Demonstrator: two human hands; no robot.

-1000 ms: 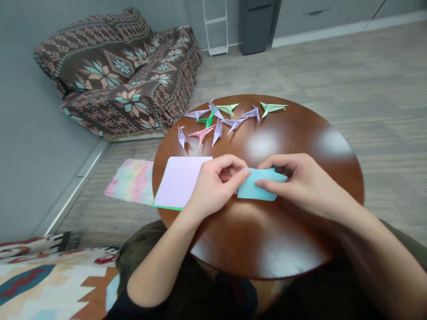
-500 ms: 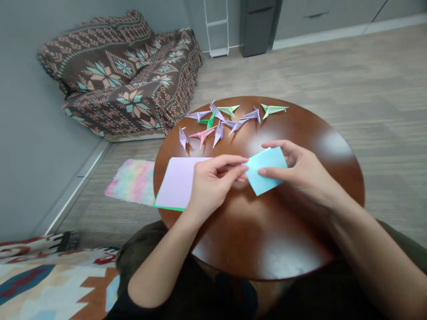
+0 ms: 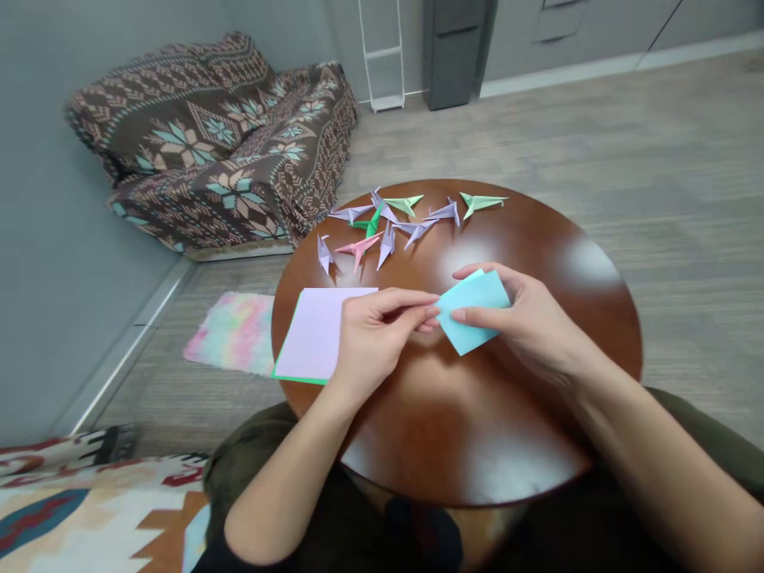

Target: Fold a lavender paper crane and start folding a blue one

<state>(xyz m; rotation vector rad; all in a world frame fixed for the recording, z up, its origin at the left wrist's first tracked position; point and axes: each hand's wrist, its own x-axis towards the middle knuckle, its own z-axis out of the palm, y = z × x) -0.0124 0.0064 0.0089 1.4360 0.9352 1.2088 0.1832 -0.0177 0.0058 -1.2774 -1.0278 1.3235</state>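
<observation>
We hold folded blue paper (image 3: 481, 294) over middle of round brown table (image 3: 537, 231). Our left hand (image 3: 373, 330) pinches its left corner; our right hand (image 3: 531, 314) grips its right side, thumb across face. To left, purple sheet (image 3: 310, 334), green edge showing beneath. At far left, purple folded birds (image 3: 387, 245), pink bird (image 3: 358, 249), dark green bird (image 3: 370, 224).

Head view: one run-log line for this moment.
left hand: pinching folded light-blue paper at left corner | right hand: holding its right side | nearby: flat lilac paper sheet
</observation>
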